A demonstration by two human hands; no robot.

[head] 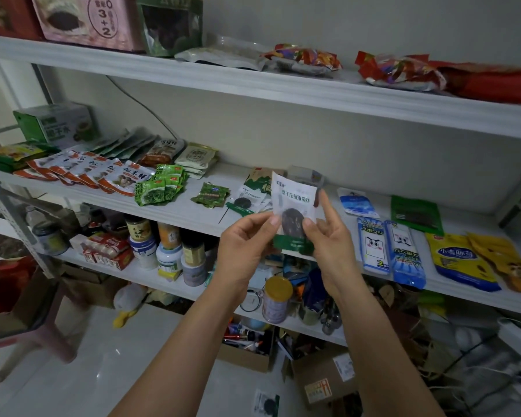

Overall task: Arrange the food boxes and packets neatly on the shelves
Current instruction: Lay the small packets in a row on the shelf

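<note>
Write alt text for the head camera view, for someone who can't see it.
The left hand and right hand hold a white-and-green packet upright before the middle shelf, where other packets lie. Jars stand on the shelf below.

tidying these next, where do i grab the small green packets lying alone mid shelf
Probably pinch the small green packets by their near edge, coming from the shelf front: they lie flat, loosely stacked, with bare shelf around them. The left hand and right hand both hold the white packet, so free one first.
</note>
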